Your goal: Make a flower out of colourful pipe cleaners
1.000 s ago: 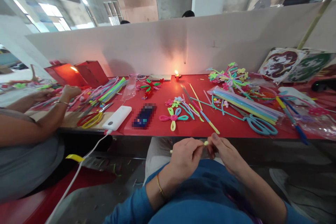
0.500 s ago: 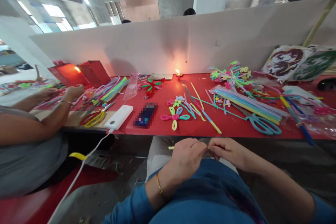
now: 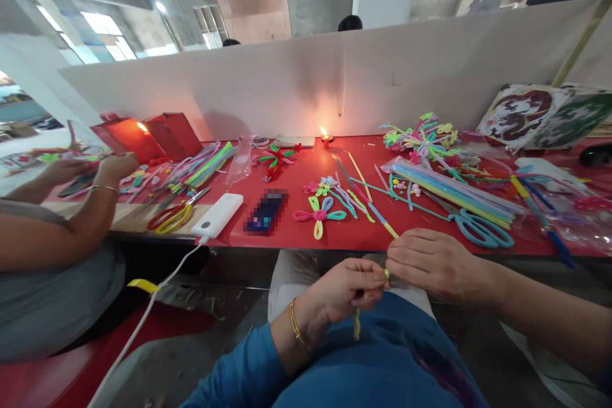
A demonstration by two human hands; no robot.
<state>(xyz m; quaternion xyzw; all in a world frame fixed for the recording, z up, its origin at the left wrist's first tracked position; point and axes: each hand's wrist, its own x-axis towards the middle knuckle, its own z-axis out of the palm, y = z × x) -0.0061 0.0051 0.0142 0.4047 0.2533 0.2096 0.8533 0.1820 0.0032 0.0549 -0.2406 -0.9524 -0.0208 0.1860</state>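
Note:
Above my lap, both hands meet just below the table's front edge. Between the thumb and fingertips of my left hand (image 3: 351, 284) is a yellow pipe cleaner (image 3: 357, 325), its tail dangling under the palm. A short bit of it shows between the two hands. My right hand (image 3: 433, 266) has its fingers pressed together, back turned up, around the other part, which is hidden. In front of my hands on the table lie a pipe-cleaner flower (image 3: 319, 216) with looped petals and a blue-and-yellow pipe cleaner (image 3: 382, 220), its near end behind my right hand.
The red table (image 3: 296, 239) holds a lit candle (image 3: 326, 138), blue-handled scissors (image 3: 478, 229), a bundle of pipe cleaners (image 3: 459, 194), a phone (image 3: 266, 211) and a white power bank (image 3: 217, 215) with a hanging cable. A co-worker's arm (image 3: 90, 204) reaches in at left.
My right hand has turned palm down and shifted over the table edge. My left hand has rolled, so the pipe cleaner's tail now hangs below it. The co-worker's hands have moved slightly left.

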